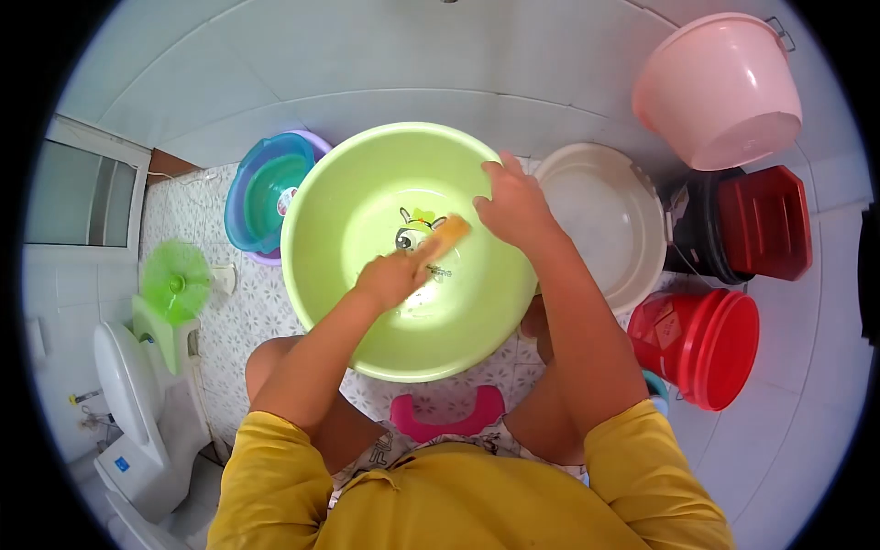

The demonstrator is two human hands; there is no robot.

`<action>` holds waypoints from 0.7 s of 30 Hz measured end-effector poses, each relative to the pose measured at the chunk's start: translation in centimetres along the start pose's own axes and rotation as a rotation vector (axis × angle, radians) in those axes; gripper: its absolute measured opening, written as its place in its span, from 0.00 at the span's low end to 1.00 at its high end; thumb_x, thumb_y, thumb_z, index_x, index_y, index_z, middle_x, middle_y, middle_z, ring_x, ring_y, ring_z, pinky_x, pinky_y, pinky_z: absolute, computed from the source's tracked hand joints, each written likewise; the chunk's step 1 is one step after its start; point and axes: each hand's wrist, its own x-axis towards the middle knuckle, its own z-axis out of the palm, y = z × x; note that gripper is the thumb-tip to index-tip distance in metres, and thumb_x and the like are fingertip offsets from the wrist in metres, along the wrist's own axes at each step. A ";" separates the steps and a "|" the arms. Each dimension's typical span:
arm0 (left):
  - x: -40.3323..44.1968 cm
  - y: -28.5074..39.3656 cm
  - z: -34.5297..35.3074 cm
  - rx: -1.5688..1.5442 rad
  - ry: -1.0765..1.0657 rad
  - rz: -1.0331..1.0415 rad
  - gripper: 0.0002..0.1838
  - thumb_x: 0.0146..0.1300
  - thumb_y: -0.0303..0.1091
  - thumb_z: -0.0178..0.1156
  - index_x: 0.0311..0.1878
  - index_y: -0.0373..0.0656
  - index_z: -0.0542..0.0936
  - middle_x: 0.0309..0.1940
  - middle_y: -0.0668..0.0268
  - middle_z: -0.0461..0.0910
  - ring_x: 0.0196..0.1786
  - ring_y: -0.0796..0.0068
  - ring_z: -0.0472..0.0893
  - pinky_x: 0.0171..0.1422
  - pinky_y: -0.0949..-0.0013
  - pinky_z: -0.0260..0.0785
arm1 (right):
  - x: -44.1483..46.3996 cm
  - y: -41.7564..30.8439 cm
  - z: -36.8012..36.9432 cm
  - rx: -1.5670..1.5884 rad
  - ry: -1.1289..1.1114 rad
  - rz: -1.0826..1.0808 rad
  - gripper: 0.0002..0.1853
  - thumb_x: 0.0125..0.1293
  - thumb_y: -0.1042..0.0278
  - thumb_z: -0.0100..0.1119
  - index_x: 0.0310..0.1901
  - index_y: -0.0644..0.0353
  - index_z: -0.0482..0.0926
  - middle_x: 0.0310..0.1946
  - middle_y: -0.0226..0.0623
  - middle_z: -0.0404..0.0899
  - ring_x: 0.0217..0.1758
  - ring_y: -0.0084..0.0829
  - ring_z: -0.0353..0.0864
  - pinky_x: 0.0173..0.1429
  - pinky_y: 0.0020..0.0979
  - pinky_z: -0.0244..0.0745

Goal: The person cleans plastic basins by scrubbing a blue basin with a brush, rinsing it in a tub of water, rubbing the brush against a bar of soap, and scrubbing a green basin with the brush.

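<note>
A large light-green basin [321, 183] with a cartoon face printed on its bottom stands in front of me, between my knees. My left hand [390, 278] is closed around the handle of an orange-yellow scrubbing brush [446, 236]. The brush head is slightly blurred and lies over the printed picture inside the basin; its bristles are hidden. At the basin's upper right, my right hand [516, 202] grips the rim, thumb on the inner side and fingers over the edge.
To the right are a white basin [600, 229], a pink bucket [724, 92], a dark red container [765, 223] and a red bucket [697, 346]. Stacked blue and purple basins [240, 206] sit left, near a green brush-like round thing [174, 282] and a toilet [128, 385]. A pink stool [447, 423] is below me.
</note>
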 end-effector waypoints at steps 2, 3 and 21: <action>-0.5 0.4 1.1 0.042 -0.130 0.175 0.29 0.64 0.48 0.48 0.68 0.74 0.55 0.41 0.52 0.76 0.43 0.52 0.78 0.48 0.53 0.71 | 0.1 0.2 0.1 0.001 0.004 -0.005 0.24 0.54 0.68 0.56 0.54 0.63 0.69 0.66 0.42 0.55 0.57 0.51 0.68 0.57 0.45 0.69; -0.9 0.7 1.3 0.025 -0.167 0.186 0.29 0.65 0.48 0.48 0.69 0.74 0.54 0.41 0.52 0.76 0.41 0.52 0.79 0.47 0.54 0.72 | 0.1 0.4 0.2 -0.003 0.003 -0.013 0.23 0.54 0.68 0.56 0.53 0.64 0.70 0.66 0.42 0.55 0.57 0.52 0.68 0.57 0.45 0.69; 1.1 0.1 0.5 -0.349 0.234 -0.326 0.36 0.61 0.40 0.53 0.70 0.55 0.48 0.49 0.44 0.65 0.38 0.43 0.77 0.44 0.52 0.73 | -0.3 -0.1 -0.5 0.029 -0.076 -0.023 0.25 0.57 0.65 0.58 0.57 0.63 0.68 0.70 0.43 0.48 0.62 0.51 0.63 0.61 0.45 0.66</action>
